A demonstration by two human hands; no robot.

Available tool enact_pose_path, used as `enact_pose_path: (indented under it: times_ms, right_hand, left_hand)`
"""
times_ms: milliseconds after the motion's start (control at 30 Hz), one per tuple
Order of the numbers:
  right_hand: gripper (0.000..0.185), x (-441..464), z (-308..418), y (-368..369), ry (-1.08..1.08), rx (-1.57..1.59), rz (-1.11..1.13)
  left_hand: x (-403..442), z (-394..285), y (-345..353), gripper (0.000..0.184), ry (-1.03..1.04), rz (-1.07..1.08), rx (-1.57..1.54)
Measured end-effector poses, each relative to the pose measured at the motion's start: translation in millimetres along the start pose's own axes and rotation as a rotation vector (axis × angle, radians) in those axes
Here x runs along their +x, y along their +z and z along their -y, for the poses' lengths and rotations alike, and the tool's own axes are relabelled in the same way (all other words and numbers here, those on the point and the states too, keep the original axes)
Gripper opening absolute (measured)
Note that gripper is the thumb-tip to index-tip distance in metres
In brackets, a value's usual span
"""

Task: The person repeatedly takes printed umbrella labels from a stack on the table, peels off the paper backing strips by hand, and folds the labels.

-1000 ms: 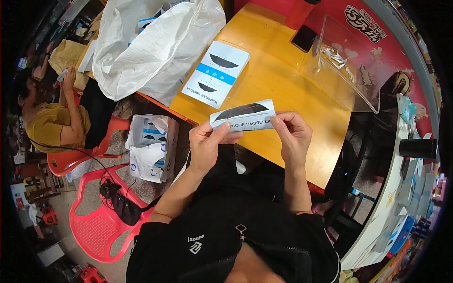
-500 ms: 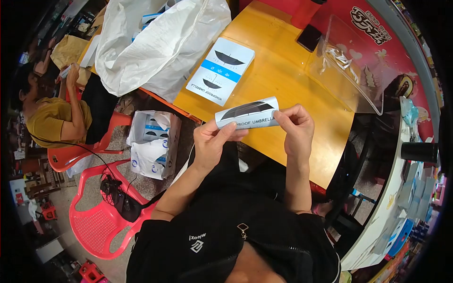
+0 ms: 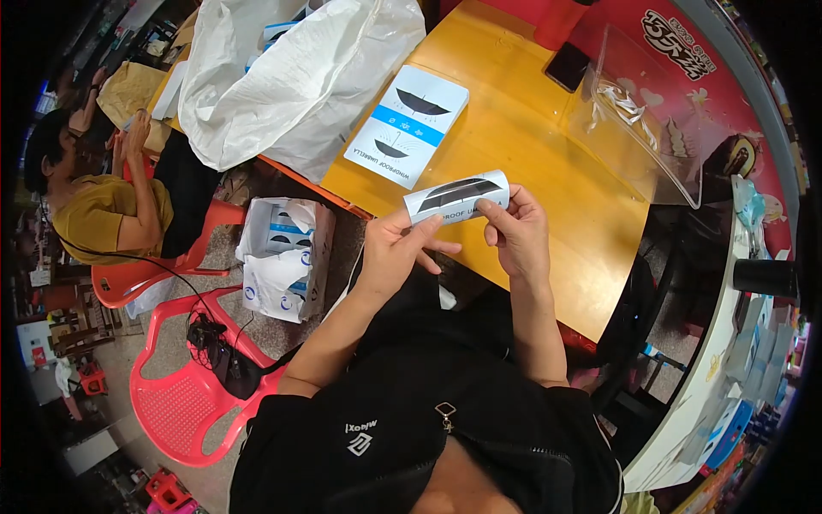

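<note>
A printed umbrella card (image 3: 456, 195), white with a black umbrella picture, is curled into a tube above the table's front edge. Its left end is gripped by my left hand (image 3: 396, 257), thumb on the near face and some fingers stretched out below. At the other end, my right hand (image 3: 522, 236) presses its thumb over the lettering, with fingers behind the card. Just beyond lies a stack of flat umbrella cards (image 3: 407, 128), marked "WINDPROOF UMBRELLA" with a blue band.
A white sack (image 3: 257, 94) holding rolled cards stands at the table's left. On the yellow table (image 3: 548, 248) are a phone (image 3: 567, 68), a red container (image 3: 561, 21) and a clear bin (image 3: 676, 171). Left are an open carton (image 3: 287, 300), a pink chair (image 3: 184, 415) and a seated person (image 3: 111, 210).
My right thumb has shifted left onto the card's front face. Some fingers of my left hand have stretched away from the card. The card is curled more tightly.
</note>
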State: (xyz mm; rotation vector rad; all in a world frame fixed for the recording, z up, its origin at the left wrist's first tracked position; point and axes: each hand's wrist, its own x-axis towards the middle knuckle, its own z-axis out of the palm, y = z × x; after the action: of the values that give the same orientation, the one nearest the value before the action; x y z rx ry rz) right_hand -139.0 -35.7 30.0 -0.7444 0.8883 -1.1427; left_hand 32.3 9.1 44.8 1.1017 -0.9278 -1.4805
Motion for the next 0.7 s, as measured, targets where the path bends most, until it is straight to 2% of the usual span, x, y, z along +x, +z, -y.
enact_pose_path:
  times_ms: [100,167,300,433,633,700]
  right_hand:
    - [0.017,0.7,-4.6,3.2,-0.076,-0.019,-0.037]
    - [0.016,0.9,-7.8,5.5,-0.118,-0.040,-0.046]
    - [0.014,-1.6,-10.2,8.4,-0.176,-0.217,-0.091]
    - [0.014,-2.9,-11.9,8.3,-0.219,-0.299,-0.141]
    - [0.010,0.1,-14.9,-10.2,-0.155,-0.112,-0.102]
    - [0.011,1.2,-14.2,-15.6,-0.114,-0.070,-0.110]
  left_hand:
    - [5.0,6.1,-2.5,0.027,-0.061,0.004,-0.184]
    - [8.3,9.5,-4.6,0.029,-0.189,-0.004,-0.322]
    - [17.5,17.3,12.3,0.032,-0.223,-0.165,-0.324]
    - [26.0,37.8,18.4,0.027,-0.198,-0.186,-0.331]
    - [22.8,42.3,21.3,0.022,-0.213,-0.215,-0.308]
    - [23.0,44.3,18.6,0.019,-0.220,-0.159,-0.342]
